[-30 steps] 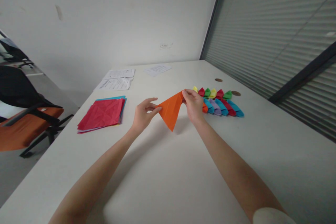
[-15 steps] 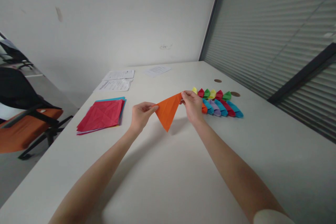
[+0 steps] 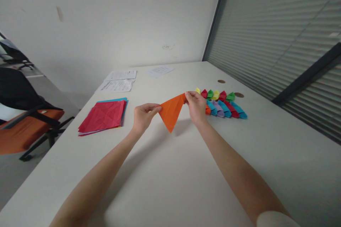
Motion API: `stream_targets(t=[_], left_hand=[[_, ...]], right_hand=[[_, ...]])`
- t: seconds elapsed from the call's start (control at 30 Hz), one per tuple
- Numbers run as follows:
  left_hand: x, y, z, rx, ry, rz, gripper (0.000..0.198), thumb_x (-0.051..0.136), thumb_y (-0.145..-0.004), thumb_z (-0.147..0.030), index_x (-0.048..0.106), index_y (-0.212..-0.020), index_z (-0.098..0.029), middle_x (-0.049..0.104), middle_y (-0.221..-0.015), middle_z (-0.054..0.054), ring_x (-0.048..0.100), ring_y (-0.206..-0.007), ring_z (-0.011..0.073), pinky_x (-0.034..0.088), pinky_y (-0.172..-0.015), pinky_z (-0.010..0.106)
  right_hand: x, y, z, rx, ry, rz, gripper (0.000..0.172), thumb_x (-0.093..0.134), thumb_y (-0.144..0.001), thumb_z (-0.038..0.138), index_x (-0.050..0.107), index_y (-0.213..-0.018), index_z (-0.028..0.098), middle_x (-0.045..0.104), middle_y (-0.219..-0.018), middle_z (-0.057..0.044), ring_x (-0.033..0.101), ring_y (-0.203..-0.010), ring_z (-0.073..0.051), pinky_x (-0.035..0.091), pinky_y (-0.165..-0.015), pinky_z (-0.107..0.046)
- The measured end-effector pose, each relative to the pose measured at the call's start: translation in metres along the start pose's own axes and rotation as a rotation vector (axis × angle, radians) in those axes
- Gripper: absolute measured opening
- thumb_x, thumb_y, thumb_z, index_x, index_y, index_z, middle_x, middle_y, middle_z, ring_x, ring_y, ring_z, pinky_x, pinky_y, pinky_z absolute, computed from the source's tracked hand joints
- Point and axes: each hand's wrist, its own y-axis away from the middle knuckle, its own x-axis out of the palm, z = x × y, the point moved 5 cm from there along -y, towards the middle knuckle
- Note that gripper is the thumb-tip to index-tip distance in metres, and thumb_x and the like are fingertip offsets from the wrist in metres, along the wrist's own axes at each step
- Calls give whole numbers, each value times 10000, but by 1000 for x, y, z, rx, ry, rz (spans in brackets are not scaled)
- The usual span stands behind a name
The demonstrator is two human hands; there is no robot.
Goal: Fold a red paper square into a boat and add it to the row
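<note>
An orange napkin (image 3: pixel 172 112), folded into a triangle, hangs over the table with its point down. Whether it is cloth or paper I cannot tell. My left hand (image 3: pixel 144 115) pinches its left corner between thumb and fingers. Its upper right corner is gripped by my right hand (image 3: pixel 196 106), slightly higher than the left. Just beyond the right hand lie rolled napkins in several colours, among them a purple one (image 3: pixel 218 109) and a blue one (image 3: pixel 238 110); the hand hides part of them. Left of my left hand is a stack of flat square napkins, a red one (image 3: pixel 103 115) on top.
Printed sheets (image 3: pixel 118 85) lie at the table's far left, and another sheet (image 3: pixel 160 71) near the wall. Two round brown discs (image 3: pixel 221 81) sit on the right side of the white table (image 3: pixel 170 184). An orange and black chair (image 3: pixel 29 124) stands to the left; blinds (image 3: pixel 279 42) run along the right.
Both hands keep their hold. The orange napkin has shifted very slightly up and to the right; nothing else has visibly moved.
</note>
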Motion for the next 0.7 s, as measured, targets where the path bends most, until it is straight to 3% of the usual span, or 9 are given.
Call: stream_targets(t=[0.33,0.57,0.7], left_hand=[[2,3,-7,64,-62,15,160,745,-704,-307,766,-767,-162,756,-800,74,696,-750,190,558,-751,303],[18,8,-10,-19,-61,228,307,721,-735,-390,756,-929,-154,748,-867,83,671,-744,175,516,-635,252],[21,9,-7,-45,-87,234,295,700,-752,-425,774,-858,-160,754,-838,80,661,-690,186,500,-601,268]], right_hand=[[0,1,5,-56,11,-24,252,737,-732,431,633,-781,207,620,-665,21,557,-588,-106,465,-571,-259],[13,15,16,-100,130,27,281,731,-723,471,641,-772,210,637,-713,6,589,-677,-129,496,-639,-264],[26,28,17,-58,159,115,272,715,-740,474,640,-779,215,659,-744,-9,613,-709,-147,511,-664,-277]])
